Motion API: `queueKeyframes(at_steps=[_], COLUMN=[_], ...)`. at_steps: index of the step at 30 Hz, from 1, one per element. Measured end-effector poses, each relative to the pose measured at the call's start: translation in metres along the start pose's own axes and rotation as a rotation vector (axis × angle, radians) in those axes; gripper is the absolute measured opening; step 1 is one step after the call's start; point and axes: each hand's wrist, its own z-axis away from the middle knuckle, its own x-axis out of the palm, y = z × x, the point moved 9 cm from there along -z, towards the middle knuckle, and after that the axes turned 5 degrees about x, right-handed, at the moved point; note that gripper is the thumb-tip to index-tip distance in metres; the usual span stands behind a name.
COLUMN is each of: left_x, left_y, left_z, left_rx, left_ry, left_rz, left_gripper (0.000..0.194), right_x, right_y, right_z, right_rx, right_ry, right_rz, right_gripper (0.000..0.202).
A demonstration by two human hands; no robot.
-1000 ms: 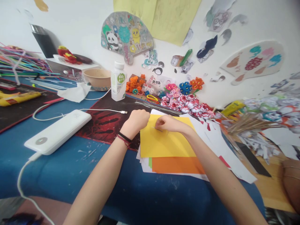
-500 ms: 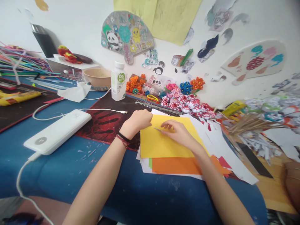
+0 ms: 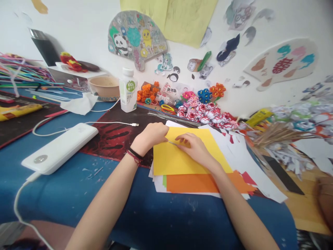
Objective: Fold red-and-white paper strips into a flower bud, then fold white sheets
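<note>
My left hand (image 3: 152,137) is closed in a loose fist above the left edge of a yellow sheet of paper (image 3: 182,165), with dark bands on its wrist. Its fingertips are turned away, and I cannot make out what they pinch. My right hand (image 3: 194,148) hovers over the middle of the sheet, fingers curled, thumb and fingers closed on a thin grey strip (image 3: 173,142). The strip points left and its tip comes close to the left fingertips. Beneath the yellow sheet lie an orange sheet (image 3: 192,183) and several white sheets (image 3: 239,156).
A white power bank (image 3: 59,147) with cables lies left on the blue table cover (image 3: 109,205). Behind stand a white bottle (image 3: 128,92) and a bowl (image 3: 105,86). Craft flowers (image 3: 203,111) line the wall, with thin wires (image 3: 171,118) before them. Wooden sticks (image 3: 275,133) lie right.
The view has shifted slightly. My two hands have come a little closer together, and the grey strip's tip now reaches nearly to the left fingertips.
</note>
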Motion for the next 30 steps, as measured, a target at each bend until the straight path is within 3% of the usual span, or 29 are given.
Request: queueKeyframes(at_steps=[11,30], left_x=[0.0021,0.0054], left_y=[0.0035,0.0065], left_z=[-0.0011,-0.0044], left_rx=[0.02,0.026], left_ry=[0.003,0.04], left_rz=[-0.035,-0.117], left_gripper=[0.039,0.035], right_x=[-0.0034,-0.0035], right_y=[0.001,0.004], right_z=[0.0042,0.0064], right_rx=[-0.007,-0.014], right_ry=[0.019,0.038], right_rz=[-0.056,-0.055], right_gripper=[0.013,0.018])
